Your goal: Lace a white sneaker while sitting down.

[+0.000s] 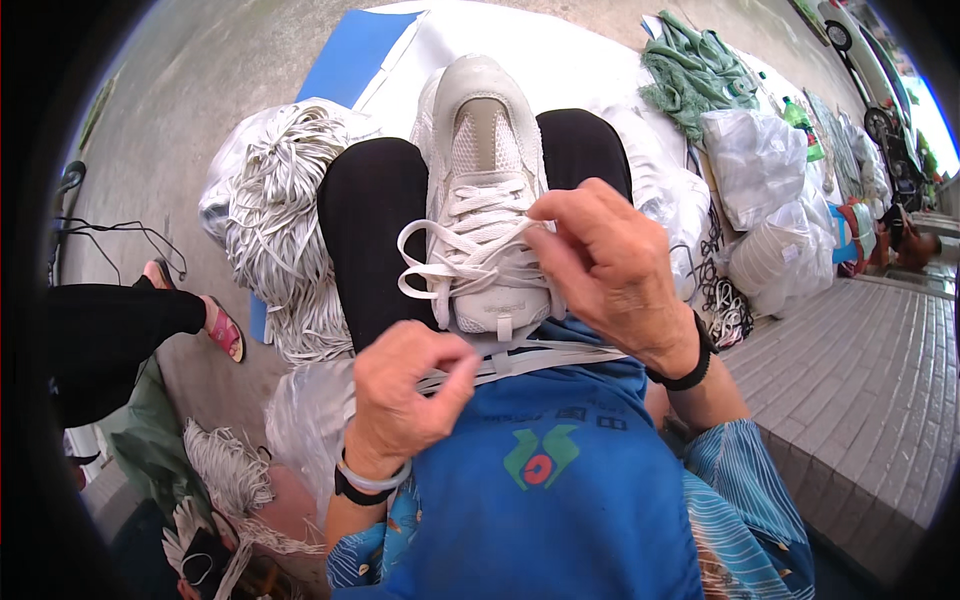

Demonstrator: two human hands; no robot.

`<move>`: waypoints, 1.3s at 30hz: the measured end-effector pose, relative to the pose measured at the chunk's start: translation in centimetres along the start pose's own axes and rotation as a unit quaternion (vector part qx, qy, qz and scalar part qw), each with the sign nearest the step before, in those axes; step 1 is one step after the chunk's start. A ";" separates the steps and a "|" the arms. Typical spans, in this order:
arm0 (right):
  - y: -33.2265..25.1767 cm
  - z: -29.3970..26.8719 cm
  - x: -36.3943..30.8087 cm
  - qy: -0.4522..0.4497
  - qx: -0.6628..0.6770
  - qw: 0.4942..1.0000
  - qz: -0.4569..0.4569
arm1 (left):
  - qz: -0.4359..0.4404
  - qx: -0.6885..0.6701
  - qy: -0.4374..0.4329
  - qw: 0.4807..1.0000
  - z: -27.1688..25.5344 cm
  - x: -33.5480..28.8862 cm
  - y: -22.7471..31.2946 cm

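Note:
A white sneaker (480,150) rests between my knees, toe pointing away, over my black trousers. White flat laces (455,262) are threaded loosely across its front. My right hand (610,265) pinches a lace at the shoe's upper eyelets. My left hand (405,395) sits lower, near my blue apron, with fingers closed on the lace ends (530,358) that stretch across my lap.
A big bundle of white laces (280,220) lies left of my leg. Clear plastic bags (765,200) and green cloth (695,70) sit to the right by a brick step. Another person's leg and pink sandal (225,330) are at left. More lace bundles (225,465) lie below.

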State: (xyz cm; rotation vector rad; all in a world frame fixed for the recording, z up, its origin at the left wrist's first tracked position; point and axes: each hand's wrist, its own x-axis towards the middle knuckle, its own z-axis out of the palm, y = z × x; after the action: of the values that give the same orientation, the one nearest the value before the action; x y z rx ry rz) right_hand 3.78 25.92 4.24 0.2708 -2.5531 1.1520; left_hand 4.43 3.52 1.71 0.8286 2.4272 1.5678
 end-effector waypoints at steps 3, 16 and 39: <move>-1.1 -2.5 -0.1 -0.054 0.055 0.997 0.026 | 0.043 0.007 -0.018 0.999 1.1 -0.4 0.1; -6.2 -8.2 -0.4 -0.368 0.506 0.752 -0.206 | 0.051 0.142 -0.100 0.983 2.5 -0.6 0.7; 2.7 -0.6 -1.3 -0.087 0.078 0.955 0.274 | 0.057 0.024 -0.031 0.998 4.4 -0.4 0.0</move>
State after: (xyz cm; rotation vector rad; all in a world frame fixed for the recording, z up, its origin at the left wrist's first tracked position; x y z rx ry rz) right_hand 4.25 28.23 2.26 -0.3445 -2.7830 1.5872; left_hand 6.54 6.79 -0.31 1.0258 2.4208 1.5020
